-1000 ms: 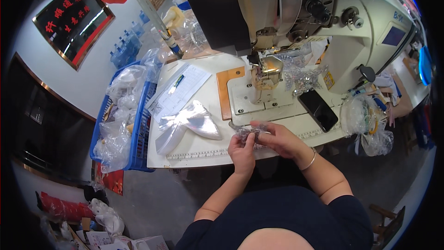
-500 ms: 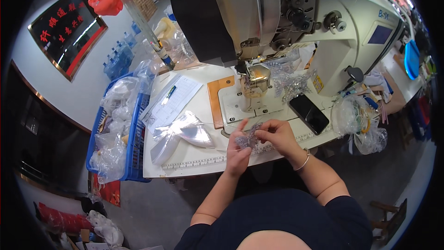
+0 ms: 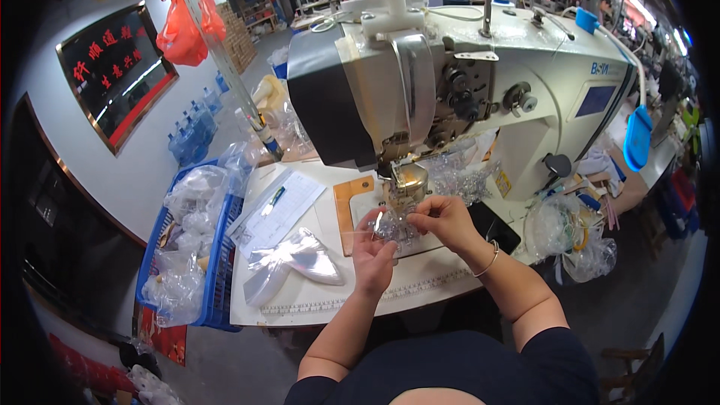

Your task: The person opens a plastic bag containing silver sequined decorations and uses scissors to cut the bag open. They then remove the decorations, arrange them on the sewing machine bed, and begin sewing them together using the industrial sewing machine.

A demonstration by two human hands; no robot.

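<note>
In front of the sewing machine's needle area (image 3: 409, 180), both hands are raised over the near part of the table. A small, shiny, see-through plastic piece (image 3: 397, 229) with silvery glints is between them. My left hand (image 3: 372, 256) holds its left side, thumb and fingers around it. At its right side my right hand (image 3: 448, 225) pinches an edge between thumb and fingertips. The exact shape of the piece is too small and glittery to make out. Behind the hands, more silvery clear pieces (image 3: 457, 178) lie heaped beside the needle area.
The large sewing machine (image 3: 326, 97) fills the middle. On the table lie a bow-shaped clear plastic sheet (image 3: 289, 268), a paper form (image 3: 276, 210), a brown plate (image 3: 343, 206) and a black phone (image 3: 502, 226). A blue basket (image 3: 223, 270) of plastic bags stands left; clear bags (image 3: 577, 236) hang right.
Both hands have moved up and nearer the needle area with the plastic piece still between them. The view has tilted upward, showing more of the room behind; the right arm now partly covers the phone.
</note>
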